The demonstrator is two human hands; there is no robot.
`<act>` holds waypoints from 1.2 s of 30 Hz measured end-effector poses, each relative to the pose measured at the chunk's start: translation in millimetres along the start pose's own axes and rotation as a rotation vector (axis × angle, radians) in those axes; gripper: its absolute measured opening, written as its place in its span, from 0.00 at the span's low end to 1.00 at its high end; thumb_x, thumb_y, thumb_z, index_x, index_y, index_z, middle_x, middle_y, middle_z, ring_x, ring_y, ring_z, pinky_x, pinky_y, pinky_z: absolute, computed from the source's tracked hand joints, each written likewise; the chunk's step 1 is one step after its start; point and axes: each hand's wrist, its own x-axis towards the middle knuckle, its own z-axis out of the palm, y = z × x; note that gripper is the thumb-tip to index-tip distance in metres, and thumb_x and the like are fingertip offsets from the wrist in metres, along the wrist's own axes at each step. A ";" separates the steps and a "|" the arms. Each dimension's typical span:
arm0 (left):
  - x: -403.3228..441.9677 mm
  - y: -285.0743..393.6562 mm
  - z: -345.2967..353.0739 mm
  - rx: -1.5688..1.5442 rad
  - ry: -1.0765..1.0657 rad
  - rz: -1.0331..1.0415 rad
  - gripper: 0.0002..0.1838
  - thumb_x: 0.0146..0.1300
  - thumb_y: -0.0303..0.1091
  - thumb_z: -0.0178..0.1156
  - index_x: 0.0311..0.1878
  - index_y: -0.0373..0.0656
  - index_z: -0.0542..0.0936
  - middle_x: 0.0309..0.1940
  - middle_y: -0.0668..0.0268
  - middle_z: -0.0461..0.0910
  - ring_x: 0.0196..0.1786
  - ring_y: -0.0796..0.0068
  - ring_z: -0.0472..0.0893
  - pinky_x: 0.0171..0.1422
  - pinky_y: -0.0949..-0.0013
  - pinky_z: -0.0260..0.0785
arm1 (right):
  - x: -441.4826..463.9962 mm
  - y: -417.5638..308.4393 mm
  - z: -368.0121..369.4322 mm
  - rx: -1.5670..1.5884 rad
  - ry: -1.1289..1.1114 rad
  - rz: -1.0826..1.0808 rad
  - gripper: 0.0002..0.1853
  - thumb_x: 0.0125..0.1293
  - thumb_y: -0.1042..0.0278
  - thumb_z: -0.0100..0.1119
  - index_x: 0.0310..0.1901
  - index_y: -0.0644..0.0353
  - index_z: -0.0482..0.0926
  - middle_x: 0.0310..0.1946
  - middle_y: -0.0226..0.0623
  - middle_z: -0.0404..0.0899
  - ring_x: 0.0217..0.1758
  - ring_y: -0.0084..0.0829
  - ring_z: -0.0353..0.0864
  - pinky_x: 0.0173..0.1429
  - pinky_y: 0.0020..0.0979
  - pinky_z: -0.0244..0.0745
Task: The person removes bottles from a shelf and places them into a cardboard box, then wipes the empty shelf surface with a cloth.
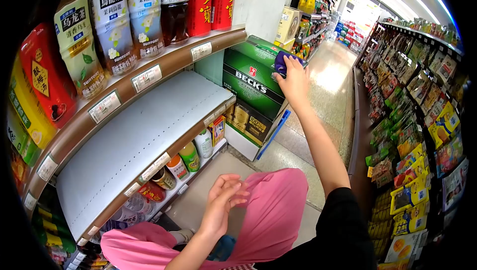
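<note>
My right hand [294, 82] reaches forward to the top corner of a green Beck's box [253, 78]. Its fingers are closed on a purple cloth [282, 62], which rests on the box's edge. Above my lap, my left hand [224, 201] is raised with loosely bent fingers that stand apart, and nothing shows in it. To the left runs a bare light-grey shelf board [144, 131] with a row of small holes.
Tea bottles [112, 26] and red cartons [200, 1] stand on the upper shelf. Below the bare board are several bottles [190, 156]. Beer cans [248, 123] sit under the Beck's box. Racks of packaged snacks [410, 170] line the aisle's right side.
</note>
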 end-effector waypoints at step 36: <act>-28.1 24.0 -42.5 1.070 0.694 0.900 0.33 0.37 0.29 0.81 0.50 0.37 0.77 0.46 0.58 0.75 0.48 0.58 0.78 0.50 0.62 0.74 | -192.7 -179.5 -102.6 1.946 -1.013 0.848 0.15 0.76 0.61 0.54 0.43 0.67 0.81 0.37 0.28 0.82 0.36 0.14 0.74 0.41 0.20 0.67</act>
